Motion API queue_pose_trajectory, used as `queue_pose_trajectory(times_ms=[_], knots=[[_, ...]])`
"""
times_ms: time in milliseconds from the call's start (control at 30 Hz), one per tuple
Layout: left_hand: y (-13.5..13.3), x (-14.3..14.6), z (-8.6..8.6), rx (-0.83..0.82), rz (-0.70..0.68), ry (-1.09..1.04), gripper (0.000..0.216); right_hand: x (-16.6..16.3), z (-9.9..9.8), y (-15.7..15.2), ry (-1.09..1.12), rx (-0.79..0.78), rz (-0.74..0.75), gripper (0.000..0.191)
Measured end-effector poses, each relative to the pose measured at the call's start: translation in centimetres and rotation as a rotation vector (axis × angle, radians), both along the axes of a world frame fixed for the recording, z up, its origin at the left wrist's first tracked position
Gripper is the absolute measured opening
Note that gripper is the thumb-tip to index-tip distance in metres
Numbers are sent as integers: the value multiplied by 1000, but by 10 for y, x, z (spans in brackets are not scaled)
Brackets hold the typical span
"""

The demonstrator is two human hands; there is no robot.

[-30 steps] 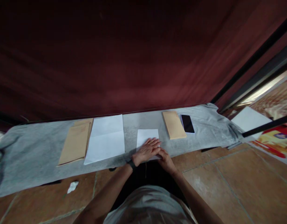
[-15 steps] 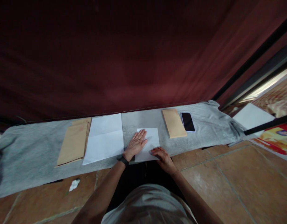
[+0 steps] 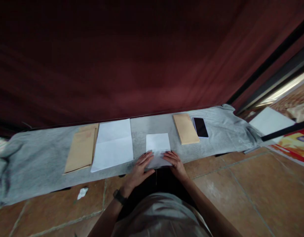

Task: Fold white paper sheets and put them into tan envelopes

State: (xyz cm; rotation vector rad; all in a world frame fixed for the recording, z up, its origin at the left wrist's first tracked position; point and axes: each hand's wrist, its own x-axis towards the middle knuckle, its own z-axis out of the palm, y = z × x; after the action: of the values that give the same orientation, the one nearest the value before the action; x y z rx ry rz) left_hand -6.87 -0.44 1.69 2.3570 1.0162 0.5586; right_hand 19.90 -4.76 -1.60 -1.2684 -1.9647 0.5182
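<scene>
A small white folded sheet of paper lies on the grey cloth in front of me. My left hand rests its stretched fingers on the sheet's near left part, with the thumb apart by the near edge. On the near right part lie the fingers of my right hand, extended and slightly bent; its thumb is hidden. Left of the hands is a larger white sheet with a crease across it. To the right, a stack of brown envelopes sits beside a dark-screened phone.
Folded brown paper lies left of the large sheet. The grey cloth covers a long narrow bench against a dark red curtain. A crumpled white tissue is on the tiled floor.
My left hand has slid back from the middle of the small sheet to its near left edge. My right hand has shifted slightly right and laid its fingers flatter on the paper.
</scene>
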Motion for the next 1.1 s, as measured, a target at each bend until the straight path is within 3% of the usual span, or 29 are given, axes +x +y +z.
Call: queue_pose_trajectory(times_ms=[233, 400, 600, 800, 967, 1100], knots=[[-4, 11, -12, 224, 31, 182, 52, -1, 6, 12, -113, -22, 7, 66], [-2, 18, -11, 287, 24, 275, 53, 6, 17, 10, -267, -55, 106, 68], [-6, 22, -5, 228, 48, 290, 57, 18, 17, 6, -290, -48, 20, 77], [-3, 10, -7, 154, 73, 255, 61, 29, 15, 5, -285, -32, -20, 66], [1, 1, -9, 143, 85, 167, 46, 29, 16, 0, -239, -36, -16, 58], [1, -2, -7, 134, 81, 64, 30, 29, 17, 1, -148, -33, 17, 39]])
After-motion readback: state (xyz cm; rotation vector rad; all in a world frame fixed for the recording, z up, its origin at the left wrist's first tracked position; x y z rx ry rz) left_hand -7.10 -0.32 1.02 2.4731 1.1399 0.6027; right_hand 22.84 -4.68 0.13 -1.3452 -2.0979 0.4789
